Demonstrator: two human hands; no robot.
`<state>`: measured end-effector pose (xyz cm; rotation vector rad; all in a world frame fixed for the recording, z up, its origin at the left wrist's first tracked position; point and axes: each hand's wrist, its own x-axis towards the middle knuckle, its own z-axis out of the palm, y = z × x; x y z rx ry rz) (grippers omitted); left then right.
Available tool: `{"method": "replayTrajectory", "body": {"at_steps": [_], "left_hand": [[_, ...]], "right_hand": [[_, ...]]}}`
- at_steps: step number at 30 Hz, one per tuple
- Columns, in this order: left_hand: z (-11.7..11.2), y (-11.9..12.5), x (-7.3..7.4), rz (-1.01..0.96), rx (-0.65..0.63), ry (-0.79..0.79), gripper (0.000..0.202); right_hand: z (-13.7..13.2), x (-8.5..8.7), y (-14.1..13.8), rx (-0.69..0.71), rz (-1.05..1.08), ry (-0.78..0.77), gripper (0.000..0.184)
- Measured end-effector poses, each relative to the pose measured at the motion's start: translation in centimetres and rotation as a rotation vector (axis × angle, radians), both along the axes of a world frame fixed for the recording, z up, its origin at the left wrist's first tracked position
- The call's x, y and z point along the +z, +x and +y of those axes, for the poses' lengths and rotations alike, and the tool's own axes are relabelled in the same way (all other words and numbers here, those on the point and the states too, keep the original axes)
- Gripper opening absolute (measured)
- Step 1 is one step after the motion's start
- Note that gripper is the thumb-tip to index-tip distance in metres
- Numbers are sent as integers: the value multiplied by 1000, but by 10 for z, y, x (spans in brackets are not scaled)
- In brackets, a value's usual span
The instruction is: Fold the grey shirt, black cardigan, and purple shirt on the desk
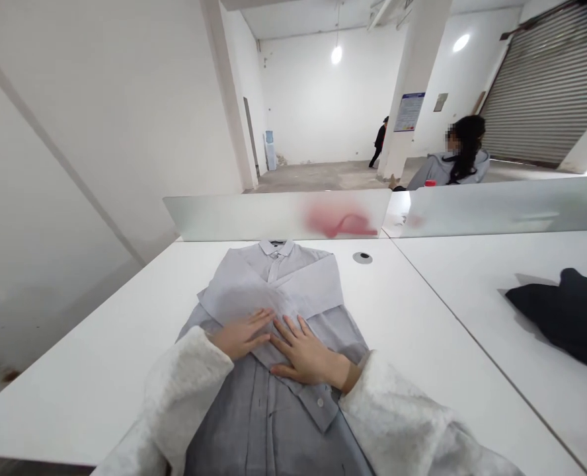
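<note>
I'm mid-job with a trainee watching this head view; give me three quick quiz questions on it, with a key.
1. True or false: the left hand and the right hand both touch the grey shirt.

2. How do the shirt's sleeves lie?
a) Spread straight out to the sides
b) Crossed over its front
c) Hanging off the table

3. Fill in: the dark cloth lies to the ____ of the shirt, beyond the seam in the white tabletop.

Key: 1. True. 2. b. 3. Right.
</note>
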<state>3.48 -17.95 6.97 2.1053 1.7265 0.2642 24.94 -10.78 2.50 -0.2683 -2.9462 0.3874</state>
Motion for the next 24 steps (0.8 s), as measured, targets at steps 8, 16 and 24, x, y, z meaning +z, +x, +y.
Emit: {"method": "replayTrajectory", "body": {"at_steps": [8, 16, 24], "left_hand": [[-79, -19, -54, 186, 148, 73, 53], [-210, -25, -89, 37, 441, 260, 49], [-254, -8, -95, -551, 1193, 666, 46]], "right_hand": [[19, 3, 8, -5, 46, 59, 57], [24, 3, 12, -97, 22, -35, 57], [8, 22, 21, -106, 45, -139, 35]]}}
